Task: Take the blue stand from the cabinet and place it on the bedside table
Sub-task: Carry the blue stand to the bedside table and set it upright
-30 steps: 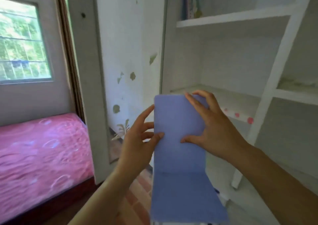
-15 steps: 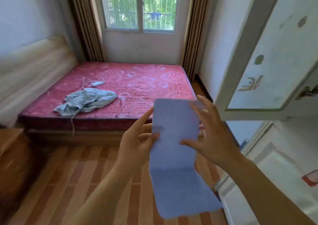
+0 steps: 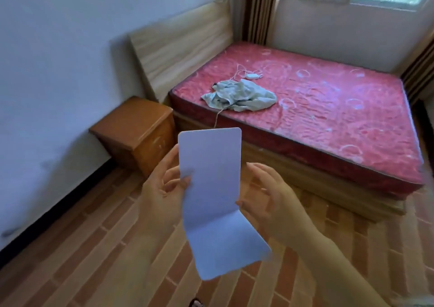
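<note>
— Head view: where is the blue stand [image 3: 212, 184] at this point?

— In the air in front of the person, upright, its lower flap bent toward the camera. The left hand [image 3: 162, 189] pinches its left edge, thumb on the front face, fingers behind. The right hand [image 3: 270, 196] is at the right edge with fingers spread; the thumb seems to touch near the fold, but I cannot tell whether that hand truly grips.

— So the fetching is done?

— I judge so: the stand is in hand and no cabinet is in sight. What remains is the carry and the placing.

— And the goal?

— The bedside table [image 3: 133, 130] stands ahead to the left, against the wall, just beside the bed [image 3: 328, 109] with its crumpled cloth [image 3: 239, 94]. Its top looks bare, well apart from the stand.
</note>
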{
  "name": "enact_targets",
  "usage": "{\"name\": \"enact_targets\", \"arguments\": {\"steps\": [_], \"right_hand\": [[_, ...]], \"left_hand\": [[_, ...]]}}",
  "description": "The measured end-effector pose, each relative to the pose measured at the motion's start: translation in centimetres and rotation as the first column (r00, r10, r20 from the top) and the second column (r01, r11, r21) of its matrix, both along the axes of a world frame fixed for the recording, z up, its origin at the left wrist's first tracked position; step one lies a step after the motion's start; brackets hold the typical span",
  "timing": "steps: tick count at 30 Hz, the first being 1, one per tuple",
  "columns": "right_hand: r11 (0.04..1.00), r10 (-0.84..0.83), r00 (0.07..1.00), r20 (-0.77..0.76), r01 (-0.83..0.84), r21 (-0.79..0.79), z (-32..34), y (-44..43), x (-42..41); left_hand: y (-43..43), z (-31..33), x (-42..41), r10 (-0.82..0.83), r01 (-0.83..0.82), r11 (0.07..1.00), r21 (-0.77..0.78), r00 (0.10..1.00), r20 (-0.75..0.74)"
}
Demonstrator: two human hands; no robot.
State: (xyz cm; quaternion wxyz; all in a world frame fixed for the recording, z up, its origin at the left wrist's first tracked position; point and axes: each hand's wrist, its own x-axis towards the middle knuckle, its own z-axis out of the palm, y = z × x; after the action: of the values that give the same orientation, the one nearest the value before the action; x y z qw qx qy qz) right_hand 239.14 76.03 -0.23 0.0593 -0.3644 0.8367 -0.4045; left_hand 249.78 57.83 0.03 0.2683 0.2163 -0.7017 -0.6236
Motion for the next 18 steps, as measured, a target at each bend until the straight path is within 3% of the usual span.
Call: {"name": "enact_targets", "arguments": {"steps": [9,14,18], "right_hand": [[0.948,0.304,0.952,0.044,-0.307,0.085,-1.7,-16.2,-0.4],[0.941,0.319,0.94,0.123,-0.33,0.08,-3.2,-22.0,-4.1],[0.953,0.277,0.949,0.149,-0.292,0.087,-4.8,-26.5,-10.2]], "left_hand": [[-13.2,-1.7,5.4,0.316,-0.316,0.947,0.055,0.949,0.02],[-18.5,-3.7,3.2,0.377,-0.38,0.925,0.026,0.923,0.071],[-23.3,-5.2,-3.2,0.352,-0.354,0.935,0.007,0.931,0.094]]}}
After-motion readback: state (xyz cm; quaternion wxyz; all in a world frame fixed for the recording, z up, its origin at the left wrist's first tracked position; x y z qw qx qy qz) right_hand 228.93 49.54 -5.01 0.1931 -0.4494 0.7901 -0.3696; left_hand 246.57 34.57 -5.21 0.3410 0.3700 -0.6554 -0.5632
